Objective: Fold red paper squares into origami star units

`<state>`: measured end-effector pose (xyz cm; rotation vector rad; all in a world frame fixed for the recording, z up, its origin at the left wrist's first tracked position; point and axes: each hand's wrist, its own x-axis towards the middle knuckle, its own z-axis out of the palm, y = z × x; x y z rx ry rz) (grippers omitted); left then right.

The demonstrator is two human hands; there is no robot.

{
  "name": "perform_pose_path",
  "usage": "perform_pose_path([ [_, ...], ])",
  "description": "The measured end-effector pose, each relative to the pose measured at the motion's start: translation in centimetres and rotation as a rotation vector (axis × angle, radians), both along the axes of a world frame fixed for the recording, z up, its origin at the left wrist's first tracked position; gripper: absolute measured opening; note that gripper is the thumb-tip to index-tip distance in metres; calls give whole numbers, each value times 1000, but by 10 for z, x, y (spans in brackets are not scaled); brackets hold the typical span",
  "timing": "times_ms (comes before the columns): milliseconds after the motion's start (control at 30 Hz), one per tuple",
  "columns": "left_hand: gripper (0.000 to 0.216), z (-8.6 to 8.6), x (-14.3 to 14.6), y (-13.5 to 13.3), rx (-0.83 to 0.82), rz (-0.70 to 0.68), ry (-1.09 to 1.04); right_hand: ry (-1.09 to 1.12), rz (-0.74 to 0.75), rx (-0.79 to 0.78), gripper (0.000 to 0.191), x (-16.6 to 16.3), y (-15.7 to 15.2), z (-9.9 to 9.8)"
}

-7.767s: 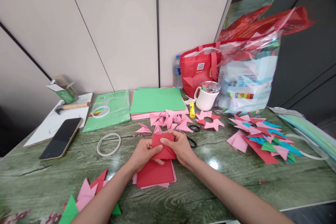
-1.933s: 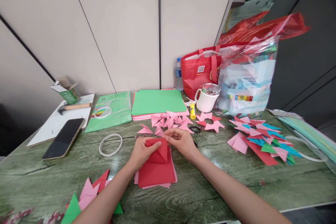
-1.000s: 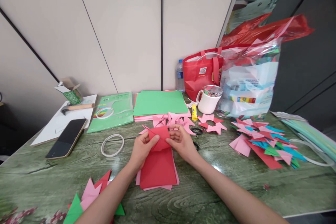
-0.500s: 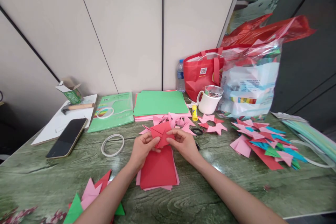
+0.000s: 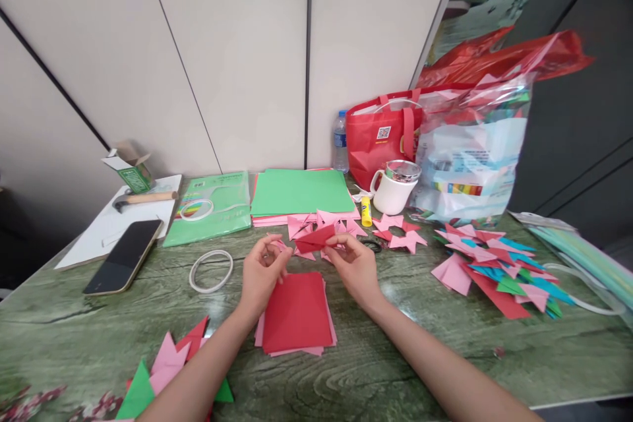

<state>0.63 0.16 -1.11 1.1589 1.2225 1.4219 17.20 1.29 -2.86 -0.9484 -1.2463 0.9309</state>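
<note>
A folded piece of red paper (image 5: 315, 239) is pinched at its right end between the thumb and fingers of my right hand (image 5: 357, 271). To its left, my left hand (image 5: 260, 271) is off the paper, its fingers loosely curved and apart with nothing seen in them. Below both hands lies a stack of square paper (image 5: 297, 313), red on top with pink edges showing beneath. Folded pink pieces (image 5: 346, 227) sit on the table just behind the held paper, partly hidden by it.
Behind are green sheets (image 5: 301, 192), a yellow glue stick (image 5: 366, 211), a white mug (image 5: 393, 191) and a red bag (image 5: 370, 138). Folded paper pieces (image 5: 499, 260) pile at right, others (image 5: 165, 359) at lower left. Left are tape rolls (image 5: 211, 270), a phone (image 5: 123, 257) and a hammer (image 5: 146, 198).
My left hand has let go of the red folded paper and drawn left. My right hand keeps hold of it, and the paper has tilted and turned to a narrower view.
</note>
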Motion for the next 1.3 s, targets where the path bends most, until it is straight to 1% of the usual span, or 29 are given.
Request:
perform_pose_path([
  [33,51,1,1,-1,9,-39,5,-30,-28,60,4,0,-1,1],
  [100,69,4,3,-5,10,-160,-6,-89,-51,151,7,0,-3,4],
  [133,73,5,4,-7,5,-205,-11,-101,-43,174,7,0,-4,4],
  [167,72,6,5,-9,-3,-239,-7,-102,-28,189,7,-1,-6,5],
  [200,66,6,6,-10,-6,-256,7,-98,-10,202,8,-1,-7,5],
  [267,45,7,6,-10,7,-248,59,-120,7,234,15,-1,-10,5],
  [333,27,6,5,-9,34,-206,105,-217,-6,285,20,-1,-11,4],
  [367,22,5,4,-8,45,-181,117,-273,-21,306,19,-1,-11,4],
  [433,20,3,2,-7,59,-145,114,-342,-52,323,15,-1,-11,3],
  [500,22,1,1,-5,69,-129,90,-314,-52,276,11,-2,-10,1],
  [533,23,0,1,-5,73,-129,74,-269,-25,229,10,-3,-9,0],
  [567,23,0,1,-5,75,-133,57,-209,19,175,12,-4,-9,-2],
  [633,23,0,1,-5,75,-138,34,-92,158,59,16,-6,-9,-4],
  [700,21,0,2,-5,79,-141,27,-55,281,-9,15,-8,-9,-5],
  [733,20,-1,2,-4,81,-142,28,-68,305,-18,13,-9,-10,-4],
  [767,19,-1,2,-4,82,-147,29,-88,299,-10,11,-9,-10,-4],
  [867,18,-3,1,-3,73,-183,43,-101,220,49,9,-8,-10,-1],
  [967,21,-5,0,-3,62,-195,79,-96,211,63,11,-6,-10,2],
  [1100,21,-4,-2,-4,68,-152,169,-148,193,48,11,-4,-10,3],
  [1233,14,-2,-3,-4,104,-119,257,-142,158,37,10,-4,-11,5],
  [1300,10,-2,-3,-5,110,-112,248,-142,158,28,12,-5,-11,5],
])
